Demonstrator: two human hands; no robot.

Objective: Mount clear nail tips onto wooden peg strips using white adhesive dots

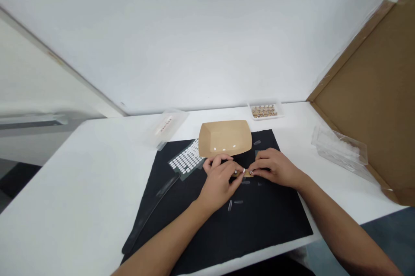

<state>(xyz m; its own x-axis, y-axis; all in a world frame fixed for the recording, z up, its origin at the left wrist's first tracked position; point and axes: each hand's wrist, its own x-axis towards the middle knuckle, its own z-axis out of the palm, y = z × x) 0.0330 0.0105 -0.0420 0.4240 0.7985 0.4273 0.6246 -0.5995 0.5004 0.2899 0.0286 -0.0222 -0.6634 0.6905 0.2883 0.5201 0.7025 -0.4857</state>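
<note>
My left hand [220, 178] is closed in a pinch, with a small white oval tab [244, 170] at its fingertips. That tab sits right above a short light-brown strip bearing small metal clips [248, 174]. The fingers of my right hand [274, 167] are closed on the strip's right end; my left fingers partly cover its left side. Clear false nail tips [238, 201] lie on the black mat [259, 224] near my hands. To the left, a dark sheet [188, 161] carries rows of white oval tabs, partly under the paper tray.
A brown paper tray [225, 135] with a few white pieces stands behind my hands. Farther back sits a clear box [265, 111] of clip strips. A plastic lid [170, 124] and a black curved band [152, 211] lie left; a clear container [340, 146] and cardboard [372, 94] stand right.
</note>
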